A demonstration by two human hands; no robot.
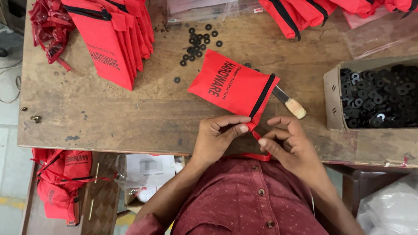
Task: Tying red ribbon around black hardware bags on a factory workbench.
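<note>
The left hand [217, 137] pinched the near corner of the red zip pouch [233, 85] between thumb and finger; the right hand [287, 141] held its red strap [257, 135] — fingers closed. The pouch lay on the wooden table [130, 109], apparently soft, light and limp — best taken at the zipper edge.

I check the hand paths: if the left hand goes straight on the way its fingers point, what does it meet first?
The left hand points right along the table edge, pinching the red pouch corner. Going on, it would probably first meet the right hand, close beside it.
</note>
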